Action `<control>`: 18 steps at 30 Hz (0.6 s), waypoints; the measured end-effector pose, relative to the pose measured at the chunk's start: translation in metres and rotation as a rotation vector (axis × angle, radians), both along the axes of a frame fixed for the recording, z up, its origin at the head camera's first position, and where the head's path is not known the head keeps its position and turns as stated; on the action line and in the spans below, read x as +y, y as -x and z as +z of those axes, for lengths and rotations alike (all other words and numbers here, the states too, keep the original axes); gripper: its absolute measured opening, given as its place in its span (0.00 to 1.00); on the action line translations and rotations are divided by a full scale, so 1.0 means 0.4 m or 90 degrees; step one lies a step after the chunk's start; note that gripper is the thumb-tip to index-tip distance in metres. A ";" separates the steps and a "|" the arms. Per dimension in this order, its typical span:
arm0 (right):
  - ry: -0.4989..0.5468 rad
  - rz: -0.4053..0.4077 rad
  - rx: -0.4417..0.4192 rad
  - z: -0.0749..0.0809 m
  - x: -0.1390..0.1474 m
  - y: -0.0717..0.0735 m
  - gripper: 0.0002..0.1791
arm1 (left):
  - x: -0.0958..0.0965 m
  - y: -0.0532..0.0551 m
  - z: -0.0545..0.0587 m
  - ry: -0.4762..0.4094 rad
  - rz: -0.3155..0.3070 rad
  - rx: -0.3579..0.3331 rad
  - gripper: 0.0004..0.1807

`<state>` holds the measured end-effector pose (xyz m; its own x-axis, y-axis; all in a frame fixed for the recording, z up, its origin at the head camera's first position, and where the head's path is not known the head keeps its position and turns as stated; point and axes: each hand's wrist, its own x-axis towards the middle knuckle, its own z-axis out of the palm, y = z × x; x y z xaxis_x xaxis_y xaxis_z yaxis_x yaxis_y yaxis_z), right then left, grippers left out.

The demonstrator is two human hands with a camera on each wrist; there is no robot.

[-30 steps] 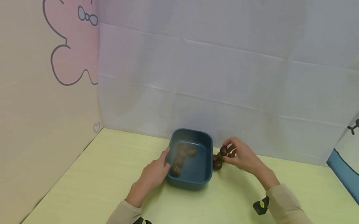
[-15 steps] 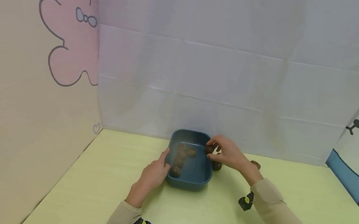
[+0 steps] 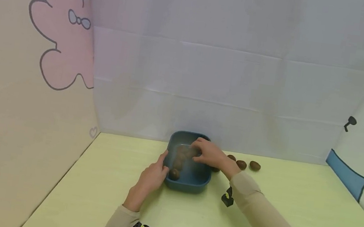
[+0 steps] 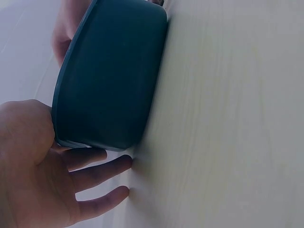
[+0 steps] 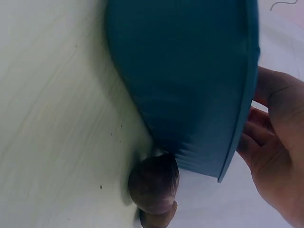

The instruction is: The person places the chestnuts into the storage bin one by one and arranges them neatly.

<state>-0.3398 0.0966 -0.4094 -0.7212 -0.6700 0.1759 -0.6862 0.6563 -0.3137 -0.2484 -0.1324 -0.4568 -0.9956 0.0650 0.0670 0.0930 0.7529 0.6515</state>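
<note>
A dark blue rectangular box [image 3: 186, 187] stands on the table with several brown egg-shaped pieces [image 3: 175, 174] inside; part of its interior looks hazy. My left hand [image 3: 152, 177] rests against the box's left side, fingers extended; in the left wrist view the fingers [image 4: 102, 173] lie loosely around one corner. Over the box's right rim reaches my right hand [image 3: 211, 155], thumb and fingers curved around a dark brown egg-shaped piece, mostly hidden by them. The right wrist view shows the right hand [image 5: 278, 137] behind the rim, its fingertips concealed.
Several more brown pieces lie right of the box, among them one near the back [image 3: 241, 164] and one farther right [image 3: 255, 166]. Another piece [image 5: 153, 185] sits close by the box's outer wall. A white fabric backdrop [image 3: 187, 72] rises behind the pale table [image 3: 117, 181].
My right hand has carried the brown piece left from beside the box to over its inside, uncovering pieces on the table. The left hand has stayed at the box.
</note>
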 end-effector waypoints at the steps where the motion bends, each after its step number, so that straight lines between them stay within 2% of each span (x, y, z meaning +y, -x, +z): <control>1: -0.007 0.000 -0.004 -0.002 -0.007 0.002 0.19 | -0.002 0.000 0.000 0.001 0.001 -0.002 0.33; 11: -0.060 -0.002 -0.033 -0.013 -0.042 0.029 0.16 | -0.011 0.001 0.006 0.002 0.007 -0.005 0.33; 16: -0.093 -0.007 -0.049 -0.027 -0.047 0.040 0.17 | -0.012 0.002 0.006 -0.005 -0.004 -0.006 0.33; 18: -0.086 -0.007 -0.053 -0.028 -0.046 0.040 0.15 | -0.011 0.004 0.003 -0.007 -0.007 -0.007 0.33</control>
<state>-0.3559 0.0783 -0.4207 -0.7365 -0.6760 0.0235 -0.6544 0.7034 -0.2774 -0.2500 -0.1367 -0.4556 -0.9955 0.0759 0.0567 0.0944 0.7450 0.6603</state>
